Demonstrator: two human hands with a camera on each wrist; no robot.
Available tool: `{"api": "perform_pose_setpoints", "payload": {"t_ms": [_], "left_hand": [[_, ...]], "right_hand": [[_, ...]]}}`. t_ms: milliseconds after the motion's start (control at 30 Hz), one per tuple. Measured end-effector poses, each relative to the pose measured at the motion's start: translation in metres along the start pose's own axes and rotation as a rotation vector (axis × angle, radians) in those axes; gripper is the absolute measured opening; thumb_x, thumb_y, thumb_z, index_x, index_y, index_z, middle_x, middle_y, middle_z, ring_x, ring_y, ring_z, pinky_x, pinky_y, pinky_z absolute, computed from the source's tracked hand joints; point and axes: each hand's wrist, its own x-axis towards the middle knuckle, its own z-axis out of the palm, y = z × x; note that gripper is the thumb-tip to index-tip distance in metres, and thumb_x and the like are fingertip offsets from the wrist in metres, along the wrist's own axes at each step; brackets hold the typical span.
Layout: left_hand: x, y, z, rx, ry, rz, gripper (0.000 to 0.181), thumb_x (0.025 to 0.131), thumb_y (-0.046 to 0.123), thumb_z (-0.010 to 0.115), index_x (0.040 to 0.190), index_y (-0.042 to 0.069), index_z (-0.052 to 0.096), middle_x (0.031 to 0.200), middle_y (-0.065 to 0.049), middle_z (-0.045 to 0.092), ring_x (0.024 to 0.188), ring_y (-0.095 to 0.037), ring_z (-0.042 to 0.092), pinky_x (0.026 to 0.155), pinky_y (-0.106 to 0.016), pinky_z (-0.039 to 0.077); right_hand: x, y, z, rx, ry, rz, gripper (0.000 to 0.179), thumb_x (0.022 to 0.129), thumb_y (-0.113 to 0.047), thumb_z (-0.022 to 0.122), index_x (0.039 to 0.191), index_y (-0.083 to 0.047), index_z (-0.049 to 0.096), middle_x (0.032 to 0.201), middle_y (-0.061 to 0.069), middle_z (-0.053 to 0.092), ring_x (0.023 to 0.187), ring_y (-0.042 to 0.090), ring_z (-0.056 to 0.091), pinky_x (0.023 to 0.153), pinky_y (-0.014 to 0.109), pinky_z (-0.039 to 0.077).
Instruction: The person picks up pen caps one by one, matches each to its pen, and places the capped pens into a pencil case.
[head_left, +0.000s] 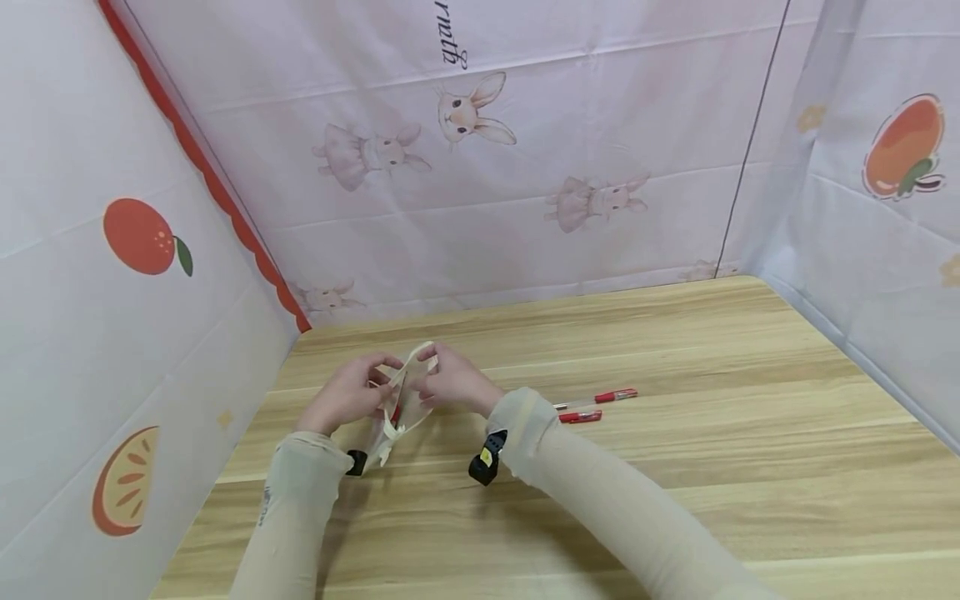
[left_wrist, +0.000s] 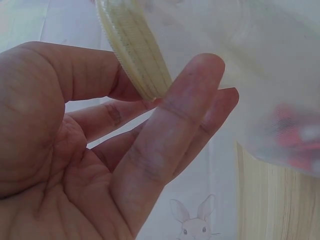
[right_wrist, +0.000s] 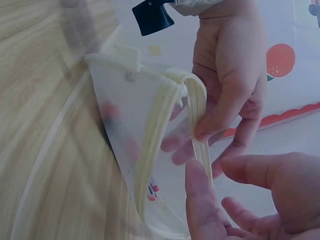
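A translucent zip pouch (right_wrist: 120,105) with cream edging stands with its mouth spread apart. Inside it, red-capped pens (head_left: 396,414) show, and in the left wrist view they are a red blur through the film. My left hand (head_left: 350,393) pinches one zipper edge (left_wrist: 140,55) between thumb and fingers. Across the mouth, my right hand (head_left: 456,383) is at the pouch's rim. Its index finger (right_wrist: 199,200) touches the zipper band near the left thumb, while the right thumb stays apart from that band.
Two red-capped pens, one a clear-barrelled pen (head_left: 615,395) and a nearer pen (head_left: 581,417), lie on the wood-grain table (head_left: 712,483) beyond my right forearm. Printed cloth walls (head_left: 487,200) enclose the table at the back and both sides.
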Motion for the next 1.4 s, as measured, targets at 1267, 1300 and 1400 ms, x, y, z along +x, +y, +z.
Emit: {"api": "perform_pose_setpoints", "payload": {"t_ms": [1267,1300,1400], "left_hand": [[0.001,0.001,0.001,0.019,0.019,-0.004,0.036,0.104,0.007,0.063,0.141,0.007,0.061,0.119,-0.024,0.071,0.091,-0.025,0.075,0.079,-0.047,0.067],[0.001,0.001,0.001,0.017,0.018,-0.002,0.037,0.104,0.007,0.063,0.141,0.007,0.061,0.119,-0.024,0.071,0.091,-0.025,0.075,0.079,-0.047,0.067],[0.000,0.001,0.001,0.008,0.016,0.003,0.037,0.105,0.007,0.063,0.142,0.006,0.061,0.119,-0.025,0.070,0.091,-0.026,0.075,0.079,-0.047,0.067]], "right_hand": [[-0.013,0.011,-0.052,-0.027,-0.221,-0.034,0.042,0.103,-0.005,0.064,0.144,-0.010,0.056,0.114,0.012,0.063,0.125,0.045,0.064,0.103,0.059,0.058],[-0.013,0.012,-0.054,-0.032,-0.223,-0.035,0.042,0.103,-0.004,0.064,0.144,-0.010,0.056,0.114,0.012,0.064,0.124,0.043,0.065,0.103,0.059,0.059],[-0.015,0.013,-0.059,-0.048,-0.224,-0.042,0.041,0.103,-0.003,0.063,0.144,-0.009,0.056,0.117,0.014,0.065,0.119,0.036,0.067,0.103,0.058,0.059]]}}
